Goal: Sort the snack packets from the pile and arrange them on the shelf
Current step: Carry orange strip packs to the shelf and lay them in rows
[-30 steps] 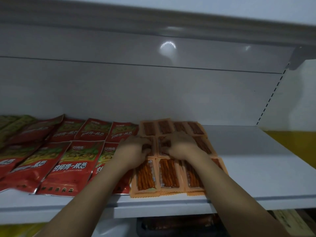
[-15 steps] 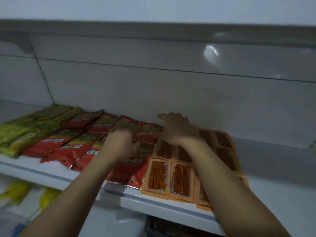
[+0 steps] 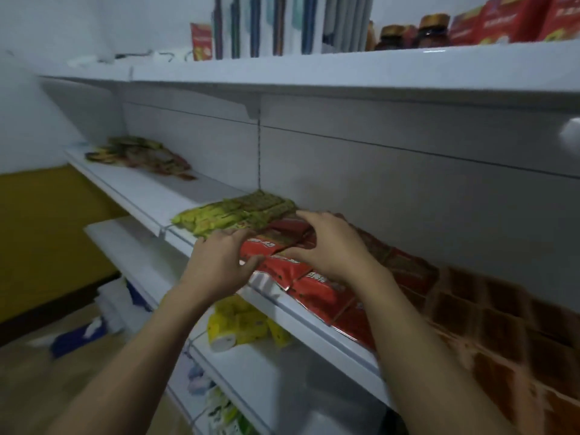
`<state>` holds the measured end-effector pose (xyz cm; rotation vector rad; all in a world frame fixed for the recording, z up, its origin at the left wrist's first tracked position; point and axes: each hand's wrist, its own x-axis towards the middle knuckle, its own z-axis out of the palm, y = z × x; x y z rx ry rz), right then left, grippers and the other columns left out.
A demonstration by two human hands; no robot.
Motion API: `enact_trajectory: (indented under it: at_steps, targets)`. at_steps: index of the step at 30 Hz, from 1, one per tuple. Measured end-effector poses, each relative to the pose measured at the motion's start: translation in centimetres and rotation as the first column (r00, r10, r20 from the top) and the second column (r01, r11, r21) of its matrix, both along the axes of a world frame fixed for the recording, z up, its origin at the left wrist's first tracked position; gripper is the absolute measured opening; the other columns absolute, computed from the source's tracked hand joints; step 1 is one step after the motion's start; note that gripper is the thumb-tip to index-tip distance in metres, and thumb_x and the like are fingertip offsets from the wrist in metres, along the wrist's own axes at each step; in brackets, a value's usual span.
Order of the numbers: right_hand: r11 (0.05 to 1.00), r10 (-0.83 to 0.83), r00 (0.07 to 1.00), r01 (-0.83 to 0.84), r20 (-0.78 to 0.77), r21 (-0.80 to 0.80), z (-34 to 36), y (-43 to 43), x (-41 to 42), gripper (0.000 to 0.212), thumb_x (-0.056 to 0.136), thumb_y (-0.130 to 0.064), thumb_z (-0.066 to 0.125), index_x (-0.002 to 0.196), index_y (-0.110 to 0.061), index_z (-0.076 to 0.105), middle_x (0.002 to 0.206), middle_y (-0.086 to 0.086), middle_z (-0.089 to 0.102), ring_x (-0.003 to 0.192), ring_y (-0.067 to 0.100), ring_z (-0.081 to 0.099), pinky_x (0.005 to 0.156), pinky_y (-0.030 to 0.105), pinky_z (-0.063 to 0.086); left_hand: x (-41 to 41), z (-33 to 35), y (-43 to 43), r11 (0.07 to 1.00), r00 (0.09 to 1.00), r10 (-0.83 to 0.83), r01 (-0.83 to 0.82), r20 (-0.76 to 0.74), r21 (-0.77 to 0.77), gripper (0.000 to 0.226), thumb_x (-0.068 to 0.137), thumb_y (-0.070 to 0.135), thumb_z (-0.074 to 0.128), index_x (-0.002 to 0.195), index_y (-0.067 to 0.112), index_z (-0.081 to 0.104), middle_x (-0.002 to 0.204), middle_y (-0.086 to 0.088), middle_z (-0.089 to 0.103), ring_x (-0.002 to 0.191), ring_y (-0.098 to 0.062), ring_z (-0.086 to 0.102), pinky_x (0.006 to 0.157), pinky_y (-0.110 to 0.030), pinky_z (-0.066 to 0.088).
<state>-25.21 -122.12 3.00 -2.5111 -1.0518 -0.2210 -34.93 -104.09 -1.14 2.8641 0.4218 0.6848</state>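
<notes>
A white shelf [image 3: 150, 199] is fixed along a grey wall [image 3: 376, 189]. On it, red packets [image 3: 317, 290] are pinched at the edge by the left hand [image 3: 216, 268] and covered by the right hand [image 3: 332, 246], fingers spread.

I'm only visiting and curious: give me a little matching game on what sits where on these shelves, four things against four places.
Things
1. yellow-green foil snack packets
2. red foil snack packets
3. dark jars with gold lids
4. yellow-wrapped paper rolls

Places
A. on the top shelf
B. on the lower shelf
C. under the left hand and right hand
D. on the middle shelf, just left of the red ones

Pairs: 1-D, 2-C, 3-A, 4-B.
</notes>
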Motion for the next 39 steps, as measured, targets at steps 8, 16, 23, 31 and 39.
enact_trajectory:
  at_steps: [8, 16, 23, 31, 39]
  targets:
    - [0.988, 0.15, 0.989, -0.149, 0.019, -0.035, -0.6, 12.7, -4.1, 0.08, 0.083, -0.057, 0.065, 0.151, -0.03, 0.032, 0.153, -0.002, 0.035, 0.139, 0.024, 0.029, 0.113, 0.041, 0.026, -6.4, 0.2, 10.5, 0.988, 0.989, 0.144, -0.143, 0.024, -0.055, 0.052, 0.093, 0.051, 0.057, 0.137, 0.026, 0.051, 0.138, 0.002, 0.056, 0.128, -0.024, 0.048, 0.102, -0.045, 0.041]
    - [0.97, 0.24, 0.97, -0.238, 0.048, -0.04, -0.6, 23.7, -7.5, 0.079, 0.085, -0.057, 0.065, 0.151, -0.031, 0.031, 0.153, -0.006, 0.035, 0.14, 0.021, 0.028, 0.112, 0.038, 0.026, -11.1, 0.3, 19.1, 0.969, 0.969, 0.245, -0.245, -0.036, -0.015, 0.055, 0.095, 0.056, 0.049, 0.142, 0.03, 0.043, 0.14, 0.004, 0.053, 0.129, -0.02, 0.045, 0.102, -0.04, 0.037]
    - [0.96, 0.281, 0.959, -0.28, 0.026, -0.024, -1.5, 30.5, -9.3, 0.079, 0.085, -0.058, 0.065, 0.151, -0.03, 0.032, 0.152, -0.006, 0.037, 0.139, 0.021, 0.03, 0.113, 0.039, 0.029, -15.7, -0.1, 25.2, 0.934, 0.933, 0.353, -0.356, -0.07, -0.034, 0.055, 0.096, 0.055, 0.048, 0.143, 0.029, 0.042, 0.141, 0.004, 0.051, 0.131, -0.019, 0.043, 0.104, -0.042, 0.035]
    - [0.945, 0.328, 0.945, -0.328, 0.007, 0.002, -2.0, 35.7, -10.7, 0.078, 0.085, -0.057, 0.065, 0.151, -0.03, 0.032, 0.152, -0.005, 0.037, 0.139, 0.02, 0.029, 0.112, 0.039, 0.028, -17.2, -0.5, 29.1, 0.909, 0.907, 0.411, -0.415, -0.09, -0.027, 0.055, 0.095, 0.056, 0.049, 0.143, 0.03, 0.041, 0.14, 0.005, 0.051, 0.131, -0.02, 0.043, 0.104, -0.042, 0.034]
    - [0.923, 0.385, 0.923, -0.386, -0.022, -0.008, -3.1, 42.8, -9.7, 0.08, 0.085, -0.058, 0.064, 0.152, -0.03, 0.03, 0.153, -0.003, 0.036, 0.139, 0.021, 0.029, 0.113, 0.04, 0.028, -16.1, -1.4, 34.5, 0.89, 0.887, 0.45, -0.455, -0.105, -0.035, 0.056, 0.095, 0.055, 0.049, 0.145, 0.031, 0.038, 0.142, 0.005, 0.05, 0.132, -0.018, 0.042, 0.107, -0.042, 0.033]
